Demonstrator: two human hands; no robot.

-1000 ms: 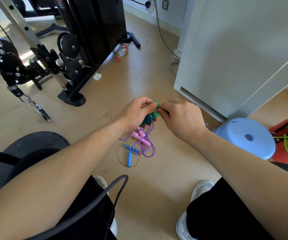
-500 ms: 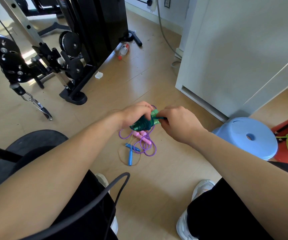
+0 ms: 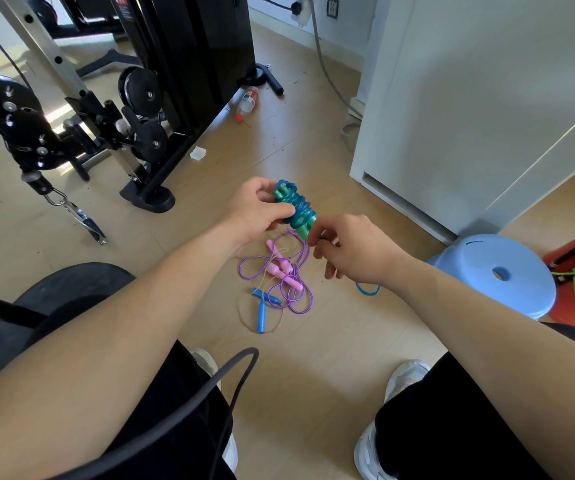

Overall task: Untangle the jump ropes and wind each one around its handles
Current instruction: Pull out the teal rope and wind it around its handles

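Note:
My left hand (image 3: 256, 211) grips the upper part of the green jump rope (image 3: 294, 209), two green handles held side by side with teal cord coiled around them. My right hand (image 3: 352, 252) is at the bundle's lower end with its fingers curled on the loose teal cord; a short loop of the cord (image 3: 367, 291) hangs under that wrist. On the floor below lie the purple rope with pink handles (image 3: 281, 270) and the blue handles (image 3: 262, 308) with a thin pale cord, loosely tangled together.
A black weight machine (image 3: 189, 64) with pulleys stands at the left and back. There is a white cabinet (image 3: 469, 116) at the right, a blue stool (image 3: 497, 271) beside my right arm, a bottle (image 3: 248, 100) on the floor and a black round seat (image 3: 54, 306) at my left knee.
The wound bundle has tilted and now shows fully. My right hand has dropped from beside it to its lower end, drawing the cord down. More cord is coiled on the handles.

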